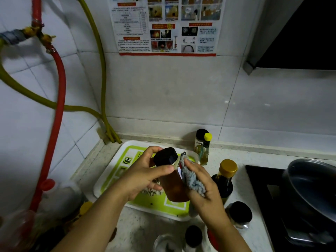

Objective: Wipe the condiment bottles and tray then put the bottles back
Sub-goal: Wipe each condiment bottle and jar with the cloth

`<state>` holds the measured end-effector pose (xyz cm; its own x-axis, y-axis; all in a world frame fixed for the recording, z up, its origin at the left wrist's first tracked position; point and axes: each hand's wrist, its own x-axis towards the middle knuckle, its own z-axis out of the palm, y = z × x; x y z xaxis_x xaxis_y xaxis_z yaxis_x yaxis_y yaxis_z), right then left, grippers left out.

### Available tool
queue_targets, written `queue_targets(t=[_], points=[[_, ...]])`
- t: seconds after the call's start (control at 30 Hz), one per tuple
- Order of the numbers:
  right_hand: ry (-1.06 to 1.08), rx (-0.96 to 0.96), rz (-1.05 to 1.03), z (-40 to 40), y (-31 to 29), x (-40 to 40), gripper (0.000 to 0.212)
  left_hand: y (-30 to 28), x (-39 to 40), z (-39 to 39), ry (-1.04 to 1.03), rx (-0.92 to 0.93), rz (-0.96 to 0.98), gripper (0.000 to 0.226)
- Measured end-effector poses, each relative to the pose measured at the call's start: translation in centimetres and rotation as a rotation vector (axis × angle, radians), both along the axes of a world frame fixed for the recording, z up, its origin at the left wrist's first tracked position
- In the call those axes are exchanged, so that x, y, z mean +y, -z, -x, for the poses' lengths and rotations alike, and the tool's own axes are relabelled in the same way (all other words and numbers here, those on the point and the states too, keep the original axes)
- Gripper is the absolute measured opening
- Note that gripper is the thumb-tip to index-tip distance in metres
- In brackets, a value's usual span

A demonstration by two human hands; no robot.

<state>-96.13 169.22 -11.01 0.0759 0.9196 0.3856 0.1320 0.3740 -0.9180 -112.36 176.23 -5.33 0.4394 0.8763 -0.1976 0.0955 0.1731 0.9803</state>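
My left hand (143,176) grips a brown jar with a black lid (172,184), held tilted above the green and white tray (118,171). My right hand (203,186) holds a grey cloth (191,179) pressed against the jar's right side. To the right of the tray stand a small yellow-capped bottle (205,149), a black-lidded shaker (198,140) behind it, and a dark bottle with a gold cap (225,179). A black-lidded jar (239,213) stands nearer me.
A black stove with a dark pan (312,186) fills the right side. Red and yellow hoses (58,99) run down the tiled wall at left. More containers (193,235) sit at the counter's near edge, and a large clear jug (60,195) stands at the left.
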Motion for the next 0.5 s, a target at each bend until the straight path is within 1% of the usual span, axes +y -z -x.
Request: queue_targets(t=[0.07,0.13,0.23,0.3,0.37,0.43,0.5], points=[[0.004,-0.069,0.024,0.4,0.2,0.0,0.063,0.3,0.0,-0.4,-0.053,0.003,-0.020,0.040],[0.028,-0.083,0.039,0.7,0.2,0.0,0.061,0.7,0.0,-0.7,-0.108,-0.005,-0.019,0.034],[0.050,-0.040,0.032,0.9,0.3,0.1,0.047,1.1,-0.1,-0.9,-0.143,0.008,-0.010,0.040],[0.052,-0.053,0.007,0.9,0.7,0.1,0.045,1.3,-0.2,-0.8,-0.192,0.003,0.002,0.041],[0.084,-0.134,-0.058,0.9,1.2,0.1,0.047,1.4,-0.1,-0.8,-0.277,-0.022,0.024,0.035],[0.129,-0.237,-0.111,1.0,1.8,0.1,0.048,1.3,-0.1,-0.8,-0.343,-0.030,0.041,0.040],[0.172,-0.319,-0.138,1.1,2.3,0.1,0.051,1.2,-0.1,-0.8,-0.360,-0.017,0.051,0.045]])
